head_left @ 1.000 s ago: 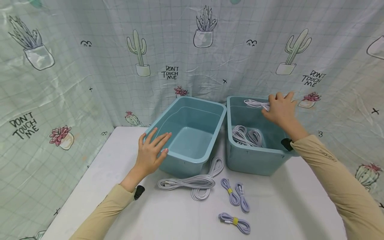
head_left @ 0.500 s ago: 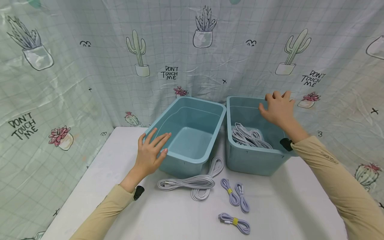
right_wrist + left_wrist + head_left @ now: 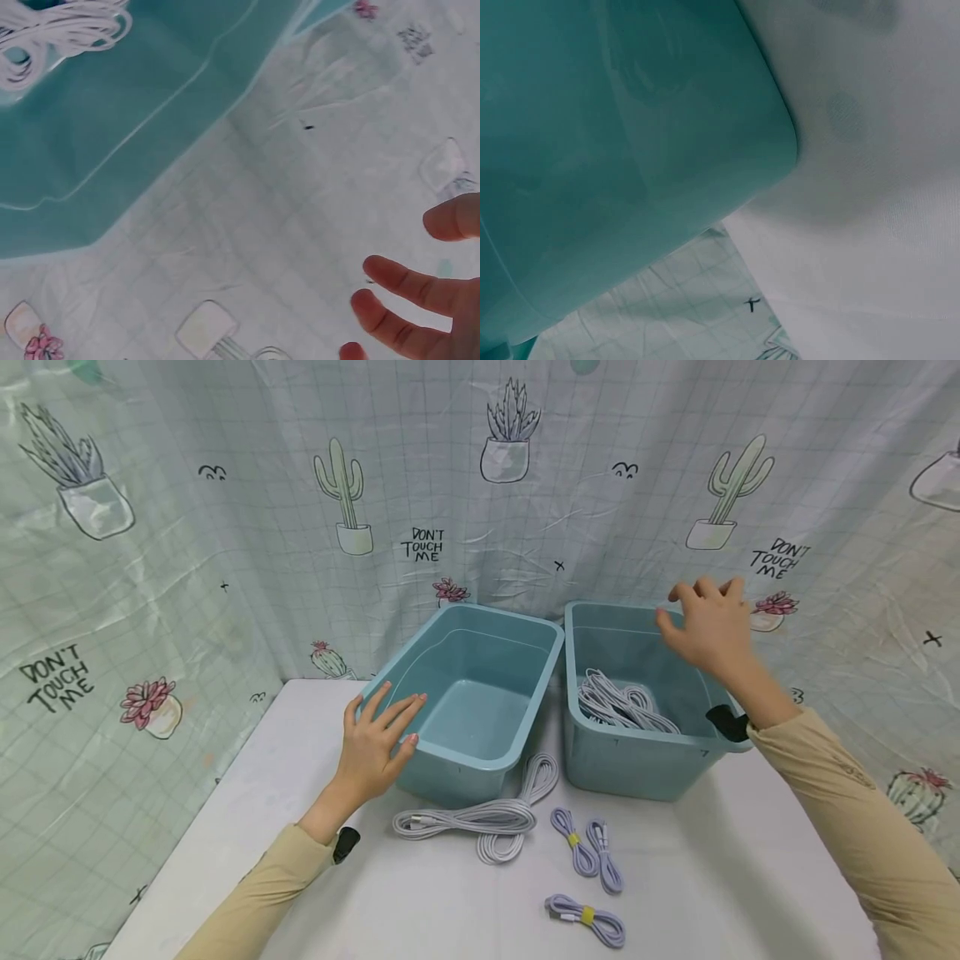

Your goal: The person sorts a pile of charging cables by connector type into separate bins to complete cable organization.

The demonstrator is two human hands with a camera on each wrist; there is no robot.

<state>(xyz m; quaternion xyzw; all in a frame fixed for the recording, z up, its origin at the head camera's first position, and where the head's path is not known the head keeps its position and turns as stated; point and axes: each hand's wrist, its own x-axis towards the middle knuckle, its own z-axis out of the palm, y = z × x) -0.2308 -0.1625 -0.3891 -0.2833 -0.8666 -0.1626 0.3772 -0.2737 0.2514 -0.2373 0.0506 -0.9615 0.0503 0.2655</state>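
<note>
My right hand (image 3: 710, 631) hovers over the back right of the right blue bin (image 3: 630, 760), fingers spread and holding nothing. Inside that bin lie coiled white cables (image 3: 626, 703), also partly visible in the right wrist view at the upper left. My left hand (image 3: 375, 739), fingers spread, is at the near left rim of the left blue bin (image 3: 465, 758), with no cable in it. The left wrist view shows that bin's outer wall (image 3: 630, 135) close up, and the hand itself is out of that view.
On the white table, bundled white cables (image 3: 480, 818) lie before the left bin. Two lilac cables (image 3: 576, 842) (image 3: 606, 856) lie side by side, and another with a yellow tie (image 3: 587, 920) lies nearer. A cactus-print curtain (image 3: 450, 468) hangs behind the bins.
A white cable bundle left my right hand and dropped onto the cables in the right bin. The right hand then moved slightly up and right. My left hand stayed put.
</note>
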